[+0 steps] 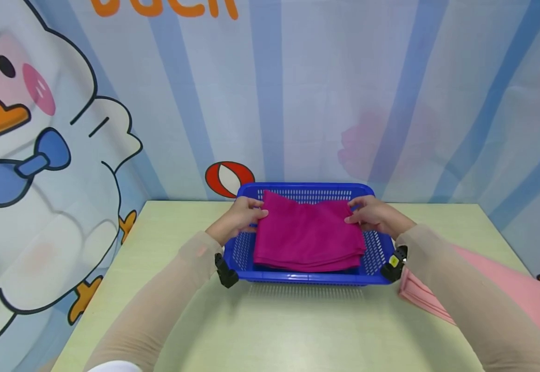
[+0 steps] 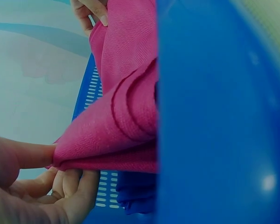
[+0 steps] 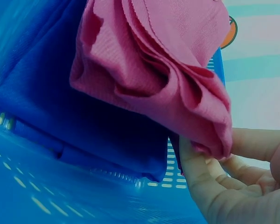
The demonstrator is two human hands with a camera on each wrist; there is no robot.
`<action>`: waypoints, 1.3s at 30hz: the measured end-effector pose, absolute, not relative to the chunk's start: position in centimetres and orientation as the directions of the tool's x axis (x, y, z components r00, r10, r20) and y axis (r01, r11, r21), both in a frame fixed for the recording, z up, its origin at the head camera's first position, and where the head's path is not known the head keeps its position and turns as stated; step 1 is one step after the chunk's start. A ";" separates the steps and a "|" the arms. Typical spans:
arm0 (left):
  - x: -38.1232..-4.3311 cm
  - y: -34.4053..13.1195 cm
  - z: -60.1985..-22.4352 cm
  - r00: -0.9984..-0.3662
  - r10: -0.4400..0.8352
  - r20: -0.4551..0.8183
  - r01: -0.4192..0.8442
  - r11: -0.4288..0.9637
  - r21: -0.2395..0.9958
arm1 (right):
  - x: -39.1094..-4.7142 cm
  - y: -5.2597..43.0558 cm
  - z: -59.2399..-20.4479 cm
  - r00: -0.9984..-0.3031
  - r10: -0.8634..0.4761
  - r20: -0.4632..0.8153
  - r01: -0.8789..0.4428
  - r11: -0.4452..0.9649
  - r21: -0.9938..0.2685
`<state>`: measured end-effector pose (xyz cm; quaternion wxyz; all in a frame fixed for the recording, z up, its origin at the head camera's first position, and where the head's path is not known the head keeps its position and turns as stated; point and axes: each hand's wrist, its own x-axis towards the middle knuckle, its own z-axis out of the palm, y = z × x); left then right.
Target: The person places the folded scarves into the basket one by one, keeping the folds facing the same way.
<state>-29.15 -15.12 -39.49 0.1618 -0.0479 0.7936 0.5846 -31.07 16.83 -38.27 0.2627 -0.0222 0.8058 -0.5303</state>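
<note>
A folded magenta cloth [image 1: 309, 232] hangs by its two far corners inside the blue plastic basket [image 1: 307, 278]. My left hand [image 1: 242, 216] pinches its left corner, and my right hand [image 1: 371, 213] pinches the right one. In the left wrist view, the thumb and fingers [image 2: 79, 186] grip the cloth's folded edge above the basket wall. Under the magenta cloth, a folded dark blue cloth [image 3: 79, 112] lies in the basket, seen in the right wrist view; in the head view it is hidden.
A folded pink cloth [image 1: 497, 289] lies on the table [image 1: 298, 325] to the right, partly behind the right sleeve. A printed curtain [image 1: 298, 93] with a cartoon duck rises behind the table and along its left side. The basket stands near the table's back edge.
</note>
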 end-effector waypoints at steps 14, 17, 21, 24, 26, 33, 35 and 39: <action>-29.4 -15.0 -39.7 -0.936 0.133 -0.325 -0.266 0.335 0.904 | -31.6 16.7 -38.5 -0.840 -0.333 -0.429 0.253 0.458 -0.852; -29.3 -14.9 -39.5 -0.935 0.129 -0.331 -0.272 0.339 0.901 | -31.6 16.6 -38.5 -0.839 -0.332 -0.431 0.253 0.465 -0.849; -29.1 -14.9 -39.5 -0.933 0.122 -0.338 -0.281 0.340 0.898 | -31.7 16.6 -38.7 -0.833 -0.334 -0.441 0.262 0.463 -0.847; -29.0 -14.8 -39.4 -0.932 0.123 -0.341 -0.285 0.337 0.898 | -31.8 16.6 -38.8 -0.828 -0.337 -0.449 0.267 0.467 -0.843; -29.0 -14.8 -39.4 -0.931 0.125 -0.342 -0.285 0.335 0.898 | -31.8 16.6 -38.9 -0.826 -0.338 -0.451 0.267 0.470 -0.841; -29.0 -14.9 -39.4 -0.929 0.136 -0.344 -0.285 0.333 0.899 | -31.8 16.7 -38.9 -0.821 -0.354 -0.447 0.252 0.478 -0.841; -29.1 -14.9 -39.5 -0.928 0.137 -0.346 -0.285 0.336 0.898 | -31.8 16.7 -38.8 -0.820 -0.358 -0.447 0.244 0.487 -0.838; -29.2 -14.9 -39.6 -0.928 0.135 -0.347 -0.284 0.346 0.894 | -31.6 16.7 -38.7 -0.820 -0.364 -0.441 0.221 0.510 -0.831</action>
